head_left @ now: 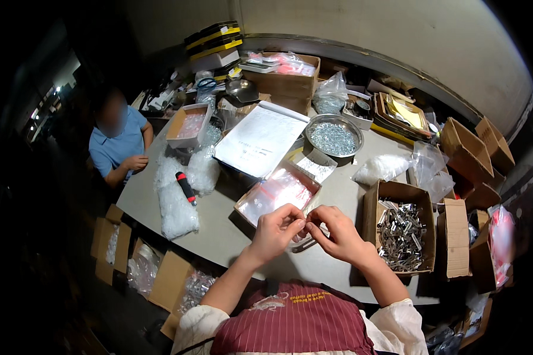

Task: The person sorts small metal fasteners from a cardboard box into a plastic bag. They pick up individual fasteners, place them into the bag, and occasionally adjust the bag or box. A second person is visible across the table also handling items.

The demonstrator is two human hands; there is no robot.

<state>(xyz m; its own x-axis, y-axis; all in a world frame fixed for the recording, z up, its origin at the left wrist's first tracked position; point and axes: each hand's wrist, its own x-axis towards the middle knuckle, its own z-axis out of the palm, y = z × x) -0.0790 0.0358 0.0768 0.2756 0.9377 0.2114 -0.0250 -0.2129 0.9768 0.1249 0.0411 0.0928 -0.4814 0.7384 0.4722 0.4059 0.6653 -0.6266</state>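
Note:
My left hand point(277, 231) and my right hand point(339, 235) meet above the table's near edge. Thumb and fingertips are pinched together on both, almost touching each other. Whatever sits between them is too small to make out. Just beyond my hands, a shallow cardboard box point(243, 213) holds clear plastic bags point(278, 190) with reddish edges, partly hidden by my left hand. To the right of my right hand stands a deeper cardboard box point(371, 214) full of small metal clips or brackets point(401, 236).
Beyond lie a clipboard with a written sheet point(263, 139) and a steel bowl point(357, 151) of small metal pieces. A red-and-black handled tool point(185, 188) rests on plastic bags point(175, 213) at left. A person in blue point(121, 142) sits there. Open cartons point(170, 281) stand below the table's left edge.

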